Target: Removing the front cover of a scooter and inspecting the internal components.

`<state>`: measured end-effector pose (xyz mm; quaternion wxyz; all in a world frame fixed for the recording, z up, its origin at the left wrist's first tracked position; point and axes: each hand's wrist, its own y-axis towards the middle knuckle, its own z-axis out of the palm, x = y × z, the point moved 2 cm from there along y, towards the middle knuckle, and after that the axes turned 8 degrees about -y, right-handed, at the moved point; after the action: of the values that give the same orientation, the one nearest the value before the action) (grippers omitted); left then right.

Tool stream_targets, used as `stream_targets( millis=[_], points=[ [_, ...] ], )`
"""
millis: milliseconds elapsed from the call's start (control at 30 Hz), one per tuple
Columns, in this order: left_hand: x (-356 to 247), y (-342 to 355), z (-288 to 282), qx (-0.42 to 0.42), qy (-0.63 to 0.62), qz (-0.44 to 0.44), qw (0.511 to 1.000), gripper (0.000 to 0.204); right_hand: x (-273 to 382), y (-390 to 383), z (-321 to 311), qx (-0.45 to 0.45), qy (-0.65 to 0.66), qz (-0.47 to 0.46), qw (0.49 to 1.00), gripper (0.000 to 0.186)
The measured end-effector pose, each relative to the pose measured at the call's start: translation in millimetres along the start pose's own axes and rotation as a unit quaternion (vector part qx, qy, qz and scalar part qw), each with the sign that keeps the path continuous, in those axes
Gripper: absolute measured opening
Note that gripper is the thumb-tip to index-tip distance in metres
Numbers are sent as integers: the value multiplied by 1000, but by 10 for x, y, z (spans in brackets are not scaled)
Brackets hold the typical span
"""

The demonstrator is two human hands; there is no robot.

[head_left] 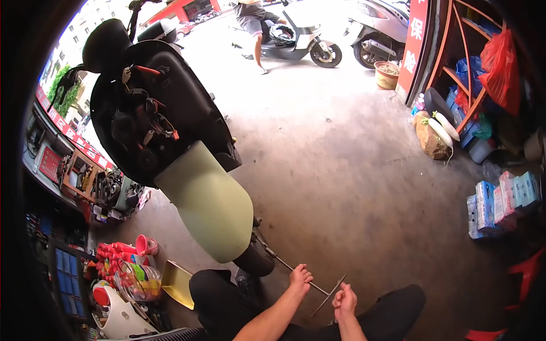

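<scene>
A long metal T-handle wrench (318,288) runs from beside the front wheel (256,261) of a partly stripped scooter (170,102) back toward me. My left hand (300,278) is wrapped round its shaft, a little short of the crossbar. Right beside the crossbar is my right hand (344,302), its fingers curled; whether they touch the bar or hold something, I cannot make out. A pale green front fender (210,199) covers the wheel from above and hides part of it. Above the fender, loose wires and connectors (153,122) hang in the scooter's open black front shell.
At left stand red bottles (116,256), a yellow dustpan (177,283) and a white scooter panel (122,315). Tissue packs (503,202) lie at right, below white radishes (441,128) and a shelf (460,68). Outside, a person sits on a scooter (290,42).
</scene>
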<state>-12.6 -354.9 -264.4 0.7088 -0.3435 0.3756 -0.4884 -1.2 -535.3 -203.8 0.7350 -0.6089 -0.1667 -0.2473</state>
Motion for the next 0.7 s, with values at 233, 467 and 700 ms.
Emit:
stream_targets(
  millis=[233, 467, 700],
  points=[
    [68, 19, 50, -4, -16, -10, 1000, 9, -360, -1, -138, 63, -85, 151, 983, 48],
    [34, 78, 26, -24, -30, 1, 999, 9, -223, -184, -98, 205, -141, 142, 958, 46],
    [73, 92, 26, -13, -33, 0, 999, 9, 103, -161, -41, 192, -55, 20, 980, 35]
  ],
)
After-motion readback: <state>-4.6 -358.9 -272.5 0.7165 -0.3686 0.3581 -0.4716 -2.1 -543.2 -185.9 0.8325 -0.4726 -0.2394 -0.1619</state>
